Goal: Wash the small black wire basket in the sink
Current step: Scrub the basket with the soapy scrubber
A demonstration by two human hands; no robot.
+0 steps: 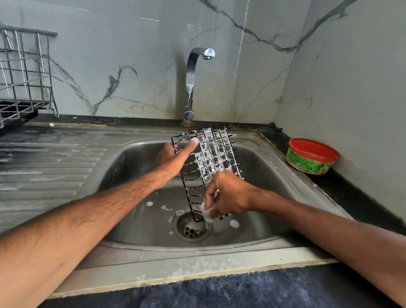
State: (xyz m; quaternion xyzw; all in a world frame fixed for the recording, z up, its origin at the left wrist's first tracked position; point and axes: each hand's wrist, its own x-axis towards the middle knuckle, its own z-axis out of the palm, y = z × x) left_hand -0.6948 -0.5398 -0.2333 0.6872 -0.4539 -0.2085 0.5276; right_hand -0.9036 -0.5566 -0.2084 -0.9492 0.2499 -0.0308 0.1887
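Observation:
The small black wire basket [212, 158] stands tilted on end inside the steel sink [137, 165], its lower corner near the drain [192, 227]. Soap film fills many of its meshes. My left hand [174, 157] grips the basket's upper left edge, thumb on the wire. Lower down, my right hand [228, 194] pinches a small soapy scrubber [207, 210] against the basket's bottom end. The scrubber is mostly hidden by my fingers.
The tap [193, 84] stands behind the sink with no water running. A red-rimmed green tub [312, 156] sits on the counter at the right. A wire dish rack [18, 78] stands at the far left beside the ribbed drainboard [47, 162]. Foam blobs lie around the drain.

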